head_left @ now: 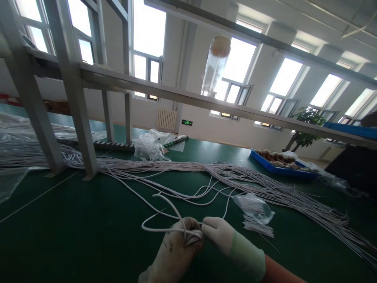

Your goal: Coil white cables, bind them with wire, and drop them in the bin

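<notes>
My left hand (172, 251), in a stained white glove, is closed around a coiled light-grey cable (193, 237). Loops and loose ends of that cable stick out to the left and above the fist. Close against it on the right, my right hand (219, 234), gloved in white with a pale green cuff, has its fingers pinched together on a strand of the cable; the fingertips are partly hidden. Beyond both hands, a long bundle of grey cables (176, 166) runs across the green table (97, 220).
Short pale strips (259, 229) lie at right, partly under a clear plastic bag (256, 208). Metal posts (73, 98) rise at left and carry a shelf (165, 91) with a clear jar (215, 65). Crumpled plastic bags (151, 145) and a filled blue tray (272, 168) sit farther back.
</notes>
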A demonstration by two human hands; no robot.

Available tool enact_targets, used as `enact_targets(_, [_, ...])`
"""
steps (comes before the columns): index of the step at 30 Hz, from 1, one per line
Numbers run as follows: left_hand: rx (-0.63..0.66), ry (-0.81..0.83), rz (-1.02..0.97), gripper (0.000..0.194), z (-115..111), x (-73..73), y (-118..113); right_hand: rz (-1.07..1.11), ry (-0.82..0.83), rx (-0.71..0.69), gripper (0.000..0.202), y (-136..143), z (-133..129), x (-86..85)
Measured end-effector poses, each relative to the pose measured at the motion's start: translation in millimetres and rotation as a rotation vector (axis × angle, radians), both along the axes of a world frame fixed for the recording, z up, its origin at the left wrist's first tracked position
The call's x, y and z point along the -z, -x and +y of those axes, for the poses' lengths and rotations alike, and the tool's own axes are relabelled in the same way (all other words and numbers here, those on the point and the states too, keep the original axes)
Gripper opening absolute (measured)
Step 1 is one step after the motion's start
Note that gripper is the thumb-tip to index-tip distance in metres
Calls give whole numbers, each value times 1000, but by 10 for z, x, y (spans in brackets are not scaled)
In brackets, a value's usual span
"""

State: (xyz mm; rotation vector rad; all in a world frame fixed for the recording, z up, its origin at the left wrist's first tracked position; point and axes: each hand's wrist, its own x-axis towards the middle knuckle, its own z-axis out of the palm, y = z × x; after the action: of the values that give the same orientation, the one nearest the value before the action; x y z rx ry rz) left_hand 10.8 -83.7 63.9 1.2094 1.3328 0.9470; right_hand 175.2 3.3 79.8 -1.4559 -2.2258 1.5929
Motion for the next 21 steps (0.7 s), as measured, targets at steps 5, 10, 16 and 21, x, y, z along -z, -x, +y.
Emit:
enact_targets(5, [-54, 56, -267, 42, 51, 39, 108, 275, -201, -91, 22, -200, 88, 91])
enact_targets(10, [53, 76, -484, 51, 29, 62, 180, 231, -589, -340, 19, -301, 77, 73])
enact_targets(16, [-14, 69, -294, 46, -15, -31, 46, 42, -575, -294, 16, -156, 16, 2])
enact_targets(21, [16, -20, 5, 28, -23, -49, -4, 80, 73, -54, 15, -81, 65, 51])
